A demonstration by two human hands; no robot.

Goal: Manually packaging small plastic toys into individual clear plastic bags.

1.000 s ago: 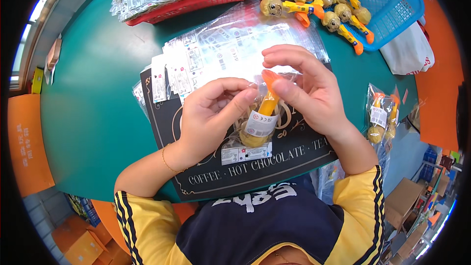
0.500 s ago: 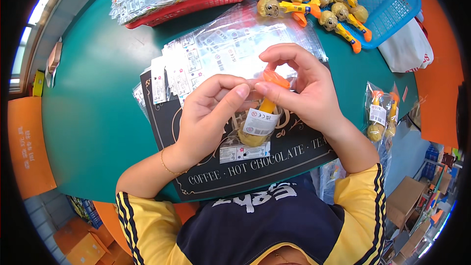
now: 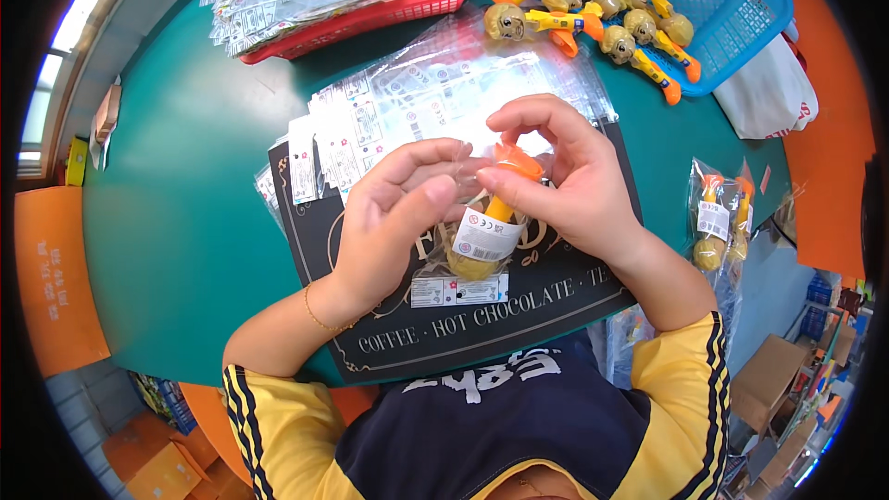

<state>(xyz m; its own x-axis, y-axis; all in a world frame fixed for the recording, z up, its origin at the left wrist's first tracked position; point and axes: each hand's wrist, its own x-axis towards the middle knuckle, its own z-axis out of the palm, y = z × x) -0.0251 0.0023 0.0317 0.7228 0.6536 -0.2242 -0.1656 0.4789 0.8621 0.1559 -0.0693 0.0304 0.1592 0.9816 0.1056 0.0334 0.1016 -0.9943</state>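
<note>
A toy with a gold ball head, a yellow stem and an orange end point(image 3: 519, 163) sits head down in a clear plastic bag point(image 3: 468, 292) in front of me. A white printed label point(image 3: 488, 235) wraps around it, and a printed strip crosses the bag's near end. My right hand point(image 3: 579, 181) curls about the orange end, its thumb pressed against it. At the bag's left side my left hand point(image 3: 384, 213) has its thumb and fingers apart, with clear film by the fingertips. Beneath lies a black decorated placemat point(image 3: 407, 356).
Flat printed bags point(image 3: 417, 97) lie beyond my hands; more fill a red basket point(image 3: 370, 30). Similar toys point(image 3: 639, 26) are heaped beside and in a blue basket point(image 3: 741, 18). Bagged toys point(image 3: 711, 218) lie right, near a white bag point(image 3: 769, 97). The table point(image 3: 185, 222) is green.
My left thumb has come away from the fingers, which were pinched by the bag's edge. The right hand stays at the orange end, which has tipped slightly.
</note>
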